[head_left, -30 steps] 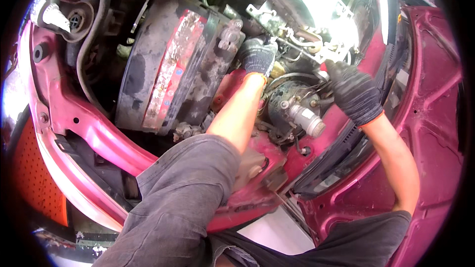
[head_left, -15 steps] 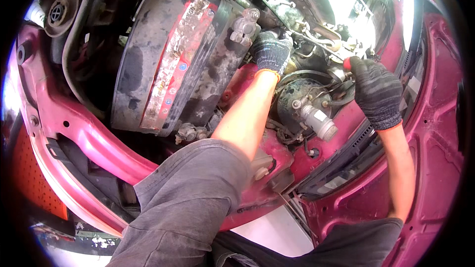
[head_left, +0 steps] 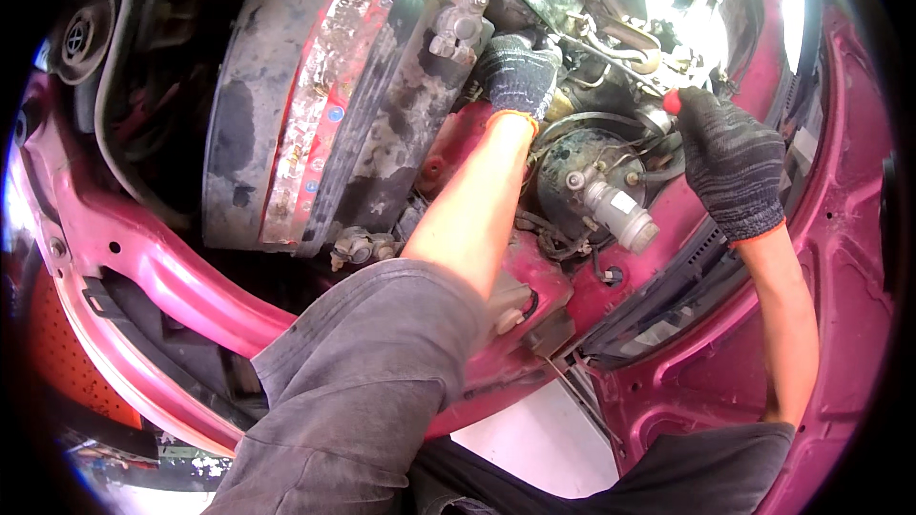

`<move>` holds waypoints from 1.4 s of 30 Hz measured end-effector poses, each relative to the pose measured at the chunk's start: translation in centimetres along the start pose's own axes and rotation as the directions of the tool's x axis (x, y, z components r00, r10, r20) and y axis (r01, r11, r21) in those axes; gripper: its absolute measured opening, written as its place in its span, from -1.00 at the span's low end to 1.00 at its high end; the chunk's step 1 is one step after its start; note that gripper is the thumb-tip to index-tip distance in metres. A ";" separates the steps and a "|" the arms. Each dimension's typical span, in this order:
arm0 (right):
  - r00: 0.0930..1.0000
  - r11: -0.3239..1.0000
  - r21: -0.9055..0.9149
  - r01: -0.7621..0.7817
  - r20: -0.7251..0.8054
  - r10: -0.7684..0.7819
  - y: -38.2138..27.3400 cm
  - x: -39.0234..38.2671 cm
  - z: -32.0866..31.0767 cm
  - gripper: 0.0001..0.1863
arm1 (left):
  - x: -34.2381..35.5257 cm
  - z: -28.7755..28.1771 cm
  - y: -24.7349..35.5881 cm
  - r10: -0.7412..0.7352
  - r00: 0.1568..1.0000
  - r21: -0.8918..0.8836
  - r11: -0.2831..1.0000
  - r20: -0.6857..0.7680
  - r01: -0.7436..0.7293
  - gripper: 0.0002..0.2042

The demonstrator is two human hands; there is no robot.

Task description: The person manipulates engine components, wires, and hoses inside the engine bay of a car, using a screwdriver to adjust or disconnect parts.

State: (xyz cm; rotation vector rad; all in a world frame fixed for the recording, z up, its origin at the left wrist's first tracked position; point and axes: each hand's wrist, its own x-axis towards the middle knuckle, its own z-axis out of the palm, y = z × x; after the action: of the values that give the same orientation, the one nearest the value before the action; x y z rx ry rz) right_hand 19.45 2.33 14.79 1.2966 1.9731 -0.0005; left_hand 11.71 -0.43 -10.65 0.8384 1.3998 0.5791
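Observation:
My left hand [head_left: 520,74], in a dark knit glove with an orange cuff, reaches down beside a grimy battery [head_left: 382,124] with a red-and-white label. Its fingers curl in among engine parts, and what they grip is hidden. Farther right, my right hand [head_left: 733,164], in a matching glove, is closed round a slim thing with a red end [head_left: 673,101]; the glove covers most of it, so its kind cannot be told. The red end lies close to a metal rod [head_left: 611,62] and a bright metal bracket area. Below and between the hands sits a round dark brake booster [head_left: 577,167].
A pale cylindrical reservoir [head_left: 622,217] sticks out by the booster. Battery terminal clamps [head_left: 463,24] stand at the battery's edge. A black hose [head_left: 113,124] runs down the left. The pink body panel [head_left: 181,262] and the raised bonnet [head_left: 801,305] border the engine bay.
The view has shifted slightly, so the battery sits a little farther left and up. Both hands keep nearly the same places among the parts; the right wrist has turned a little.

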 end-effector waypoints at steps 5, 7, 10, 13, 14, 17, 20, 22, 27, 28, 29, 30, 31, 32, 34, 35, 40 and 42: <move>0.961 0.949 0.158 -0.272 0.098 0.259 -1.6 1.4 -0.3 -0.78 | 0.7 -0.2 -1.9 0.079 0.995 0.188 0.980 -0.067 -0.066 -0.67; 0.962 0.949 0.158 -0.272 0.082 0.262 -1.5 0.3 0.6 -0.76 | -0.5 0.4 -1.1 0.005 1.000 0.137 0.991 -0.024 -0.002 -0.66; 0.879 0.867 0.216 -0.450 0.278 0.387 -2.2 -1.4 -0.5 -0.68 | -1.9 0.2 -0.5 0.036 0.994 0.191 0.982 -0.106 -0.015 -0.68; 0.794 0.686 0.407 -0.603 0.225 0.565 -3.5 -7.1 0.0 -0.62 | 1.3 -1.7 -0.8 0.220 0.930 0.557 0.751 0.294 -0.354 -0.67; 0.816 0.656 0.591 -0.469 0.007 0.578 -4.1 -10.5 2.1 -0.61 | 0.3 -2.8 1.1 0.272 0.896 0.580 0.689 0.350 -0.435 -0.71; 0.504 -0.137 0.981 -0.138 0.189 0.843 -10.3 -16.8 4.2 -0.72 | -3.8 -8.2 8.9 0.402 0.690 0.677 0.201 0.603 -0.708 -0.79; 0.374 -0.298 0.951 -0.083 0.307 0.875 -15.5 -20.4 3.1 -0.78 | -6.3 -17.3 14.4 0.780 0.445 0.726 -0.018 0.440 -0.688 -0.76; 0.287 -0.319 0.934 -0.160 0.353 0.891 -17.2 -23.8 4.5 -0.70 | -10.8 -23.0 17.6 0.636 0.742 -0.091 0.769 0.212 -0.633 -0.76; 0.005 -0.070 0.771 -0.633 0.094 0.996 -14.6 -31.8 12.3 -0.65 | -22.9 -33.4 17.9 0.663 0.747 0.053 0.748 -0.054 -0.661 -0.77; -0.017 -0.079 0.688 -0.722 0.096 0.995 -13.9 -32.3 13.2 -0.61 | -25.0 -35.4 16.4 0.705 0.697 0.255 0.704 -0.134 -0.663 -0.77; -0.007 -0.111 0.635 -0.765 0.163 0.987 -13.2 -32.5 13.9 -0.59 | -25.6 -38.7 13.6 0.725 0.679 0.159 0.689 -0.116 -0.708 -0.75; -0.001 -0.132 0.581 -0.803 0.221 0.975 -12.4 -32.2 14.1 -0.56 | -26.5 -41.7 10.7 0.962 0.266 0.654 0.163 0.060 -0.738 -0.74; 0.005 -0.151 0.527 -0.837 0.282 0.959 -11.9 -32.1 14.5 -0.53 | -28.0 -44.8 8.0 0.898 0.439 0.557 0.358 0.014 -0.750 -0.75; 0.004 -0.142 0.550 -0.823 0.255 0.967 -11.9 -32.5 15.4 -0.48 | -30.3 -45.8 6.2 0.645 0.735 0.115 0.763 -0.209 -0.636 -0.77; -0.062 -0.173 0.613 -0.771 0.199 0.978 -12.2 -32.4 17.6 -0.42 | -34.4 -49.3 2.7 0.456 0.811 0.019 0.875 -0.366 -0.484 -0.79; -0.140 -0.218 0.639 -0.738 0.171 0.975 -12.6 -32.6 18.4 -0.40 | -35.9 -52.3 0.3 0.382 0.823 -0.021 0.903 -0.421 -0.430 -0.80; -0.085 -0.166 0.712 -0.682 0.148 0.985 -13.4 -32.8 18.8 -0.39 | -40.6 -63.0 -4.6 0.142 0.685 -0.064 0.961 -0.715 -0.267 -0.83; -0.188 -0.187 0.590 -0.785 0.061 0.980 -14.7 -32.4 18.4 -0.40 | -38.4 -62.7 -1.7 0.202 0.643 -0.027 0.944 -0.739 -0.328 -0.85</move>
State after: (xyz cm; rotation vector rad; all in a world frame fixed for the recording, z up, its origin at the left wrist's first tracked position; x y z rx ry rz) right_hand 25.07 -37.30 15.05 3.1212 0.5575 0.7260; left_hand -54.66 -21.20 13.34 0.7074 1.9282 1.3586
